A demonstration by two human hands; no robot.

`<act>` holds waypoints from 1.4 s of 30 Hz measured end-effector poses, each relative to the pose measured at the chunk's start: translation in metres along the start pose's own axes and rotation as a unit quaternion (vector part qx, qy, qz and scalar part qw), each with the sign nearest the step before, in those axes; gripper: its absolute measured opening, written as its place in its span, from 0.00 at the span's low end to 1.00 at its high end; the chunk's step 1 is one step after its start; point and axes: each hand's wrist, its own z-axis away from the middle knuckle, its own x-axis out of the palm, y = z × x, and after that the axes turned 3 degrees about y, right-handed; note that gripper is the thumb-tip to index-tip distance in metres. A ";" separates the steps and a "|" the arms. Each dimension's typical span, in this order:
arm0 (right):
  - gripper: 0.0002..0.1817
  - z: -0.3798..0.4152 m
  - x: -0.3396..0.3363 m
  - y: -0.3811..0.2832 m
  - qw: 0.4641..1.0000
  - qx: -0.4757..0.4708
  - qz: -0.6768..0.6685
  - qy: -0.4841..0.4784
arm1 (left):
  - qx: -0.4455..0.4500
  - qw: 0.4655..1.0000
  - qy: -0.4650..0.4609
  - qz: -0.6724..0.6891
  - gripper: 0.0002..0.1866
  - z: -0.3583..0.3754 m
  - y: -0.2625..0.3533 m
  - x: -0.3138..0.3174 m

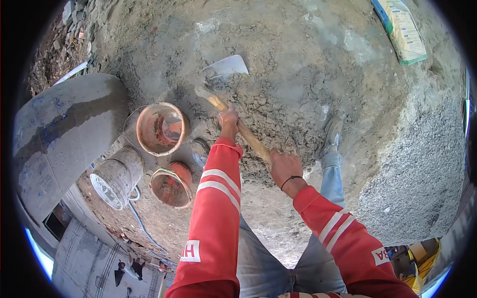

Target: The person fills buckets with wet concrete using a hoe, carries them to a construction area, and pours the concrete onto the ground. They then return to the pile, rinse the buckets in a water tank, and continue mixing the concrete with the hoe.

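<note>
My left hand (228, 122) is wrapped round the wooden handle (254, 142) of a shovel, near the blade end. Further back along the same handle, my right hand (286, 170) is closed on it, with a dark band at the wrist. The shovel's metal blade (227, 67) lies at the far edge of a patch of wet, lumpy grey mortar (263, 107) on the ground. Mortar covers part of the blade. Both arms wear red sleeves with pale stripes.
Two orange buckets (140, 130) (187, 174) and a grey bucket (133, 161) stand at the left, by a large drum (94, 126). A blue hose (140, 223) runs below them. Gravel (412, 179) is heaped at the right, with a bag (405, 35) beyond. My shoes flank the mortar.
</note>
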 end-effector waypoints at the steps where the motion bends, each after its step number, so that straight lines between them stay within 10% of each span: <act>1: 0.18 0.020 0.007 0.011 0.999 0.004 0.031 -0.024 | -0.012 1.000 0.014 -0.016 0.09 0.024 -0.014 0.000; 8: 0.10 0.196 -0.022 0.071 0.980 0.053 0.093 -0.165 | -0.126 0.991 -0.020 0.029 0.08 0.184 -0.191 -0.036; 15: 0.08 0.336 -0.114 0.146 0.969 0.059 0.103 -0.216 | -0.229 0.964 0.068 0.113 0.16 0.412 -0.174 -0.039; 24: 0.16 0.030 -0.042 0.119 0.993 0.005 0.044 0.110 | 0.126 0.967 -0.114 0.191 0.15 0.160 0.041 0.102; 28: 0.13 -0.116 -0.043 0.073 0.978 0.057 -0.140 0.145 | 0.204 0.973 -0.103 -0.037 0.08 0.008 0.120 0.169; 34: 0.15 -0.060 -0.036 0.063 0.986 0.108 -0.104 0.077 | 0.218 0.910 -0.011 -0.353 0.20 -0.010 0.041 0.158; 42: 0.17 0.104 0.021 0.038 0.955 0.244 -0.137 -0.104 | 0.201 0.874 -0.024 -0.442 0.18 0.110 -0.120 0.066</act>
